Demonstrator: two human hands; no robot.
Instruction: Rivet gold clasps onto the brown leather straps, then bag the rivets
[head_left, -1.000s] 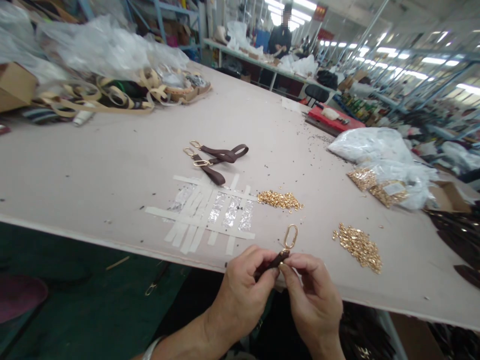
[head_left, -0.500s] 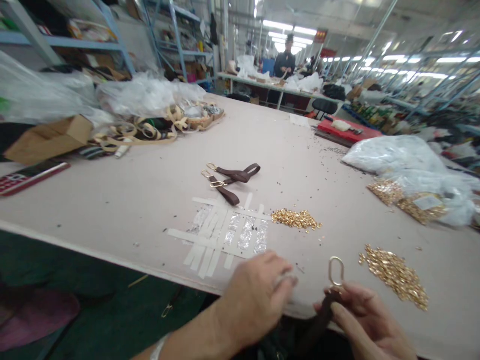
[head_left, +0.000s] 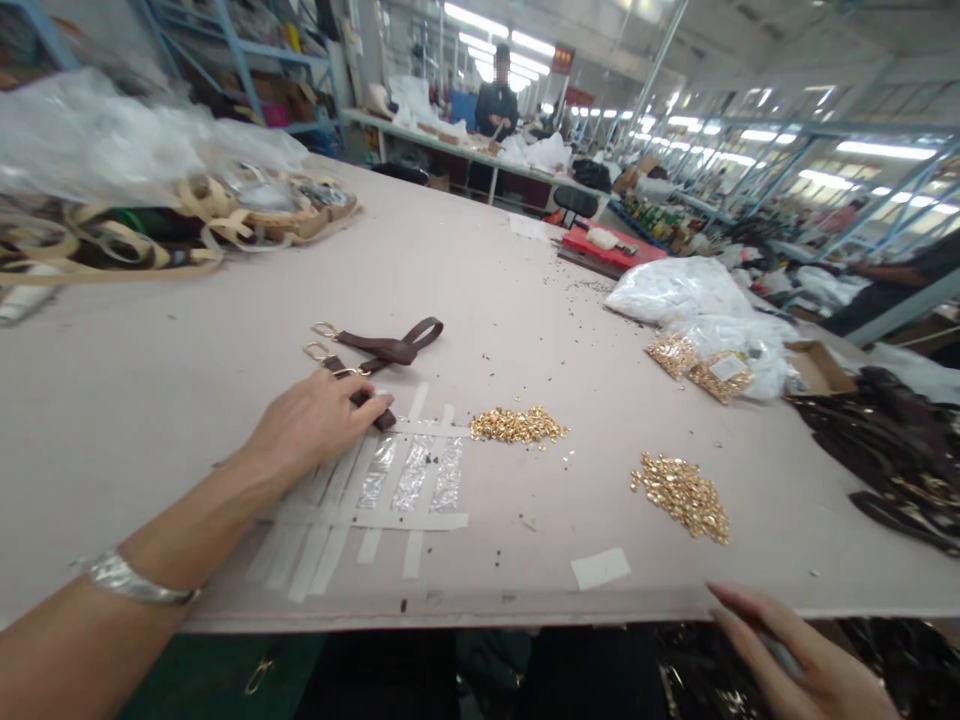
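Observation:
My left hand [head_left: 319, 425] reaches over the table and has its fingers closed round a short dark brown strap [head_left: 384, 417] beside the taped patch. Just behind it lies another brown strap [head_left: 390, 348], looped, with a gold ring [head_left: 325, 328] at its end. My right hand [head_left: 795, 645] is at the front table edge at the lower right, fingers apart, holding nothing. Above and left of it are a pile of gold metal pieces [head_left: 682, 495] and a second gold pile [head_left: 520, 425]. A white paper piece [head_left: 600, 568] lies near the edge.
Clear plastic bags [head_left: 679, 290] with gold pieces stand at the right, near an open cardboard box [head_left: 819, 368] and a heap of dark straps [head_left: 892, 440]. Beige strips [head_left: 206, 215] lie back left. A person [head_left: 496, 105] stands at a far table.
My left hand has moved left and forward onto the brown strap. My right hand has let go of the strap with the gold ring and moved right. The view has turned right.

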